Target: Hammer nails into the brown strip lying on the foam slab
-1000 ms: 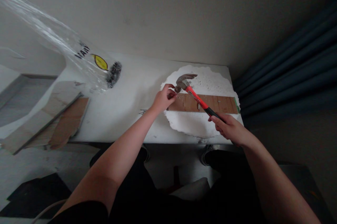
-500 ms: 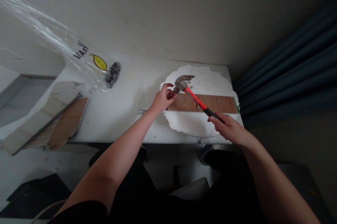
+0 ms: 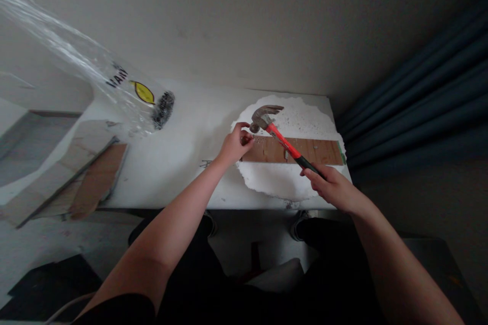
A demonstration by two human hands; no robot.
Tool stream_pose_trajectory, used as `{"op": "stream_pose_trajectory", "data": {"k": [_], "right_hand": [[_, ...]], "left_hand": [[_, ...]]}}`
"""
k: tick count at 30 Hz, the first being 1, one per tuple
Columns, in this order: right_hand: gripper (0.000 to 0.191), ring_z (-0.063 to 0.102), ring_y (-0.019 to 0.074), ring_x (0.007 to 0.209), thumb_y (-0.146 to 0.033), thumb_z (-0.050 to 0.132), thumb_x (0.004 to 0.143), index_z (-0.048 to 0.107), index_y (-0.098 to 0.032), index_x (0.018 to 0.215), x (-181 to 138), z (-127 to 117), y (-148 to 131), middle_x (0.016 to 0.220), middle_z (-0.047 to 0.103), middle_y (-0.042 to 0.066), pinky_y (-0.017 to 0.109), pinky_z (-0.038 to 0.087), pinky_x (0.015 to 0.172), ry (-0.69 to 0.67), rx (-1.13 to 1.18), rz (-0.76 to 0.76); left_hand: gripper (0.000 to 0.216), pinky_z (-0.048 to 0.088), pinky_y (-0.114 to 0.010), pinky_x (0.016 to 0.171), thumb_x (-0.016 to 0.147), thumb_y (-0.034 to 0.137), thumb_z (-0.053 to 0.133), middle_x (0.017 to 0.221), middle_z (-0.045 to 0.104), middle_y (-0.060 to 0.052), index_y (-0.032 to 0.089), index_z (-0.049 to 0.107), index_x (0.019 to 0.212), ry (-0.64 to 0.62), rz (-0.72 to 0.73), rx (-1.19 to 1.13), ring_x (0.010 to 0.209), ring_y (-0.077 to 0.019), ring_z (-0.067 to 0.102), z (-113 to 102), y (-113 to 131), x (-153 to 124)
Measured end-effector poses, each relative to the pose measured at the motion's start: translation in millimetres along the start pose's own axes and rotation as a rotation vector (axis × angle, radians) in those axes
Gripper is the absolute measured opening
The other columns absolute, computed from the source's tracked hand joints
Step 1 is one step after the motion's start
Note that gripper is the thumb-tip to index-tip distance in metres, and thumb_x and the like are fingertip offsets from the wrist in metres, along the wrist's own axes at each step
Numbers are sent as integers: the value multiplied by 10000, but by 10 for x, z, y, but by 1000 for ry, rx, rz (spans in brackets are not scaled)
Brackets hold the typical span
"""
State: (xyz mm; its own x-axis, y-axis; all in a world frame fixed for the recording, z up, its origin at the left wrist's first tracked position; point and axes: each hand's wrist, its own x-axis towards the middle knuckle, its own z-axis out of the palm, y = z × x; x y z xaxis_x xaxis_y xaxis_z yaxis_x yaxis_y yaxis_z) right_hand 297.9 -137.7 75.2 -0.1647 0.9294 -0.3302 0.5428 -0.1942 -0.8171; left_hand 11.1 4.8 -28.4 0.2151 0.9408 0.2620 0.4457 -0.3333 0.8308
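My right hand [image 3: 333, 186] is wrapped round the black grip of a claw hammer [image 3: 285, 142] with a red handle. The hammer's head is over the left end of a brown wooden strip [image 3: 301, 150], close to the fingertips of my left hand [image 3: 235, 144]. The thumb and fingers of that hand are pinched together at the strip's left end. Whatever is between them is too small to make out. Under the strip lies a white, ragged-edged slab [image 3: 282, 180]. Several thin dark nails [image 3: 206, 163] lie on the white table left of the slab.
A clear plastic wrap with a yellow print [image 3: 144, 92] stretches over the table's left part. Broken brown and grey boards [image 3: 97, 180] jut over the left front edge of the white table [image 3: 183, 147]. A wall closes the back. Dark blue curtains [image 3: 419, 91] hang at right.
The hammer's head has risen very slightly, away from my left fingertips. Both hands have stayed almost where they were.
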Motion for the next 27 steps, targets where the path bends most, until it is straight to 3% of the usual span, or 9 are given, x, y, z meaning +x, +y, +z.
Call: {"op": "stream_pose_trajectory", "data": {"k": [5, 9, 14, 27], "right_hand": [[457, 445, 123, 564, -630, 511, 938, 629, -193, 884, 7, 9, -37, 644, 513, -8, 246, 313, 482, -10, -66, -24], [485, 433, 125, 543, -651, 481, 950, 636, -191, 960, 4, 11, -34, 630, 498, -18, 256, 313, 486, 15, -29, -9], [467, 443, 127, 557, -631, 489, 950, 632, -189, 895, 13, -2, -22, 643, 514, -8, 264, 316, 501, 5, -112, -34], [468, 466, 137, 587, -623, 442, 979, 622, -192, 954, 26, 22, -21, 677, 542, -1, 268, 336, 531, 25, -111, -58]], "left_hand": [[464, 499, -257, 690, 809, 179, 696, 869, 728, 10, 245, 460, 1203, 4, -12, 13, 739, -128, 676, 11, 2, 4], [468, 508, -257, 695, 815, 184, 692, 874, 732, 13, 257, 454, 1211, 10, -14, -23, 748, -129, 681, 19, -6, 2], [469, 515, -267, 723, 811, 181, 699, 888, 739, 1, 245, 468, 1213, 5, -14, 4, 776, -140, 694, 12, 9, 0], [467, 515, -261, 713, 811, 176, 697, 873, 733, 10, 246, 462, 1208, 10, -4, 6, 754, -132, 683, 4, 39, 0]]}}
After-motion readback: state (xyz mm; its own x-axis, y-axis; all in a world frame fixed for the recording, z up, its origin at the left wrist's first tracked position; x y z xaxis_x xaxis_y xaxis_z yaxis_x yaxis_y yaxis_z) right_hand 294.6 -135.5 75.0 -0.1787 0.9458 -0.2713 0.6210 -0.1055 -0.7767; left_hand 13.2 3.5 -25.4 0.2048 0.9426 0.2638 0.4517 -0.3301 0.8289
